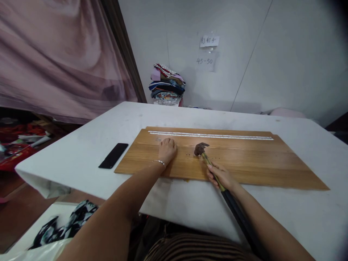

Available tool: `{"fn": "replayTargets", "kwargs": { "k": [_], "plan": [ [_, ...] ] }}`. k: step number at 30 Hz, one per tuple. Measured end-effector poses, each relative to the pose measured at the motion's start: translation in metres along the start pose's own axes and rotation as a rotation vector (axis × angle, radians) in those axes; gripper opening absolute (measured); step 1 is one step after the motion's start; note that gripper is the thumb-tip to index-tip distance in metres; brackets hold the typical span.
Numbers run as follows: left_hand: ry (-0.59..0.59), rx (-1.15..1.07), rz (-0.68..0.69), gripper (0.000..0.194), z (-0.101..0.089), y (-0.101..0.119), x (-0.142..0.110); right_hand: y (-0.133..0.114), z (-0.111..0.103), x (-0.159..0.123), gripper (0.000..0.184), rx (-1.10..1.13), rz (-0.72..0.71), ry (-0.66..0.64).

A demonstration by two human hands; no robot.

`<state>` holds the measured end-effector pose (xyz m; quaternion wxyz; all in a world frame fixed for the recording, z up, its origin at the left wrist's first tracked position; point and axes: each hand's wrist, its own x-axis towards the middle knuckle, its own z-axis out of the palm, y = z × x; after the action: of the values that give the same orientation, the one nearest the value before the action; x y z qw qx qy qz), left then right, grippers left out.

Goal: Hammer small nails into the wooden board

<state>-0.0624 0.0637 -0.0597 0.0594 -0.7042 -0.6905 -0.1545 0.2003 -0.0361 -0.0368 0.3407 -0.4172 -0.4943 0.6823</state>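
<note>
A wide wooden board [258, 163] lies on the table with a row of small nail heads or holes [216, 158] near its middle. My right hand [219, 175] is wrapped round the handle of a claw hammer [201, 149]. The hammer's rusty head is at the row, its claw pointing right; whether it touches the wood I cannot tell. My left hand [168, 150] rests on the board left of the row, fingers curled and their tips hidden. Several loose nails [158, 139] lie just beyond it.
Two white measuring strips [217, 136] run along the board's far edge. A black phone [113, 156] lies left of the board on the white-covered table [89, 145]. Folded clothes [167, 87] are stacked behind the table against the wall. A pink curtain [59, 54] hangs at the left.
</note>
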Motion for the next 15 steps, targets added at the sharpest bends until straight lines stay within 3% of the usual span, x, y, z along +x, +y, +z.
{"fn": "replayTargets", "kwargs": {
  "k": [15],
  "plan": [
    [0.004, -0.020, -0.001, 0.024, -0.0002, 0.0002, -0.0004, -0.0036, 0.0011, 0.0024, 0.046, 0.021, 0.049, -0.005]
  ]
}}
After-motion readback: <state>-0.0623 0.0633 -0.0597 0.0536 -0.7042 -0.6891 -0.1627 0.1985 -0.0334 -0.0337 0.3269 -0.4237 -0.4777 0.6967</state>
